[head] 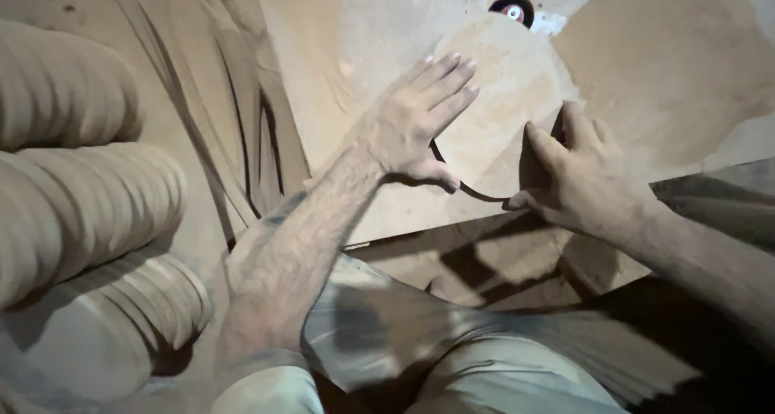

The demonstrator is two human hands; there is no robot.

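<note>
Two hands press one round wooden disc (504,99) at upper centre of the bench (323,42): left hand (412,123) flat and open, right hand (577,172) gripping its edge. Three disc stacks (81,196) fill the left.

This is a woodworking shop. Stacks of cut round wooden discs (73,180) lie at nine o'clock, thin offcut strips (234,115) lean at eleven, a dusty board (646,67) with a round cut piece (500,99) fills twelve to two, and a small red-centred cutter (512,11) sits at twelve.
</note>
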